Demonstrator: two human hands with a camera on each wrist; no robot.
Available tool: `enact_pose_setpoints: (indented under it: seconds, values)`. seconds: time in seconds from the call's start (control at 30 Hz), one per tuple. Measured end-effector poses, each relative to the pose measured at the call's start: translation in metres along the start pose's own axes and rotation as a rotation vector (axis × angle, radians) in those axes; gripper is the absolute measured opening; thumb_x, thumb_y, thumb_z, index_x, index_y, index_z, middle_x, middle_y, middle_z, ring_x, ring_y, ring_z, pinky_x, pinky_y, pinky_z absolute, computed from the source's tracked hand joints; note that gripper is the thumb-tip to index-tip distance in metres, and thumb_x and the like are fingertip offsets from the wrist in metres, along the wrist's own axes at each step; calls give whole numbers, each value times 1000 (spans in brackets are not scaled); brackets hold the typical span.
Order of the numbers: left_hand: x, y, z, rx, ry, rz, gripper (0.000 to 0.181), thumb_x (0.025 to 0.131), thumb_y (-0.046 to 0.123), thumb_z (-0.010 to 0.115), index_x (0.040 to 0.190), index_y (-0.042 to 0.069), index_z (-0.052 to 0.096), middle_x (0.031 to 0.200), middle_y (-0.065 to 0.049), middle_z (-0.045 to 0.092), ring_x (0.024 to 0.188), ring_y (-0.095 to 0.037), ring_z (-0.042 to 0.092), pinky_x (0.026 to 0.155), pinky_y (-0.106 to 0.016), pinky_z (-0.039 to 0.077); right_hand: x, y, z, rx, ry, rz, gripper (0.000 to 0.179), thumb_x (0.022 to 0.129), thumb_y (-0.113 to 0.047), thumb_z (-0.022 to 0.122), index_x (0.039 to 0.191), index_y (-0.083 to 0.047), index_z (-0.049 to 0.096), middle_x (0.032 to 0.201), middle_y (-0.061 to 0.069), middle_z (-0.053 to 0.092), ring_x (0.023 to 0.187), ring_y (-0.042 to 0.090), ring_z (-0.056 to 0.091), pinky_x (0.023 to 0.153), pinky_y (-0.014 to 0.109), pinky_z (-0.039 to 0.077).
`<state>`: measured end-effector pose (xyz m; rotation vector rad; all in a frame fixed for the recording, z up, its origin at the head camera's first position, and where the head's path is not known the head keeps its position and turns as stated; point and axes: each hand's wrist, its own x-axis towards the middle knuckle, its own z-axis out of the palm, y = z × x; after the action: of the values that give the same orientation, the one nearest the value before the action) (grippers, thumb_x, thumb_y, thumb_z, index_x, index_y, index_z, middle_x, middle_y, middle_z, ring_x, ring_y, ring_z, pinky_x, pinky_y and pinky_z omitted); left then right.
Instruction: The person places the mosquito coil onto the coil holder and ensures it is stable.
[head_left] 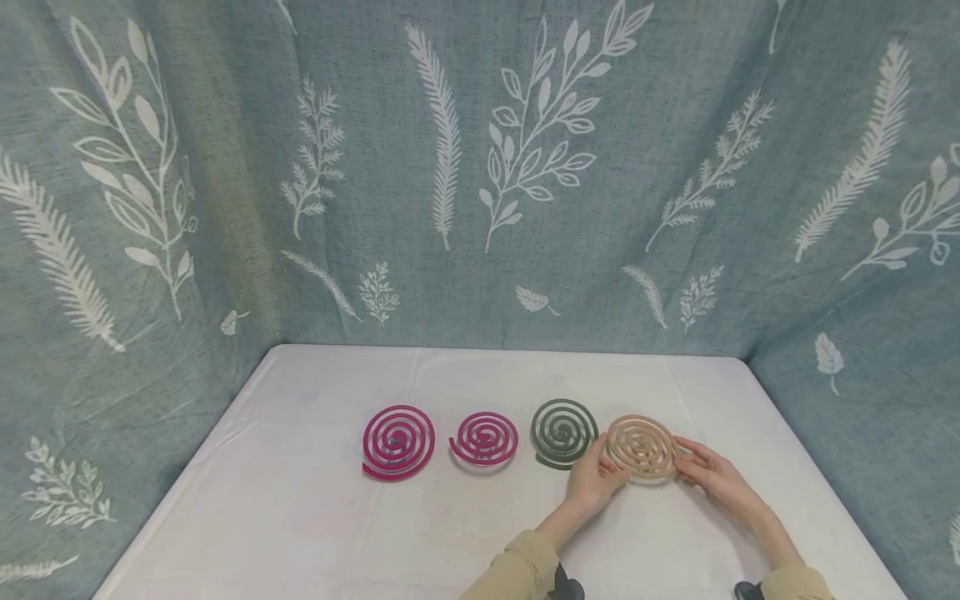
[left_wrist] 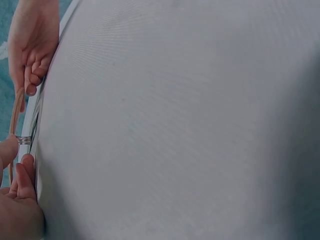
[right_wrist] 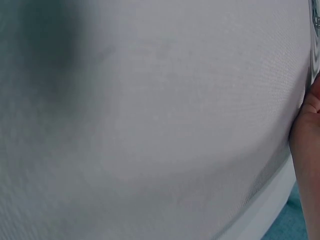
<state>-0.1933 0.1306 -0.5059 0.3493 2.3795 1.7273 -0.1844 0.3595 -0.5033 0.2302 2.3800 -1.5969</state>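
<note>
A tan mosquito coil is held level between both hands at the right of the row. My left hand pinches its left edge, thumb and fingers on the rim. On the opposite edge, my right hand pinches the rim too. The left wrist view shows the coil edge-on, with a small clear piece under it. In the right wrist view only part of the right hand shows; its fingertips are cut off. Just left of the tan coil lies a dark green coil, partly beside the left hand.
Two magenta coils, one larger and one smaller, stand in the row farther left. A white cloth covers the table. Blue-green patterned curtains rise behind and at both sides.
</note>
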Motion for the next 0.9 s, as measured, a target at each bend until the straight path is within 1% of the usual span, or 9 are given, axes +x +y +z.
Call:
enact_pose_setpoints:
  seconds: [0.27,0.43,0.6,0.77,0.9]
  values:
    - [-1,-1,0,-4,7,-5,69,83,15,71,142,0,37,77,4,52,63,2,44,56,-13,40,0,0,1,4,4,-7,68,97,-32,52,149,0,20,97,-7,55,86,1,53,79,18,46]
    - [-1,-1,-1,4,9,6,69,84,15,71,142,-1,38,77,3,53,64,2,45,57,-13,41,0,-1,1,6,16,-2,69,96,-33,53,149,-2,21,97,-7,55,86,1,53,80,17,46]
    - [-1,-1,-2,7,7,8,68,84,14,70,142,0,38,78,2,54,64,2,45,57,-13,41,0,-1,1,6,8,-24,68,98,-32,51,148,0,20,97,-7,56,86,0,53,80,15,46]
    - [-1,-2,-2,8,-9,12,68,84,14,70,142,0,38,77,4,53,64,2,45,57,-13,41,2,0,0,8,17,-36,65,100,-36,45,148,2,22,99,-6,55,86,1,52,80,14,47]
    - [-2,-2,-4,12,-37,9,68,85,15,69,143,2,37,78,4,54,65,2,46,57,-13,41,4,1,1,13,43,-20,67,99,-40,45,147,3,25,99,-4,54,86,2,52,79,15,48]
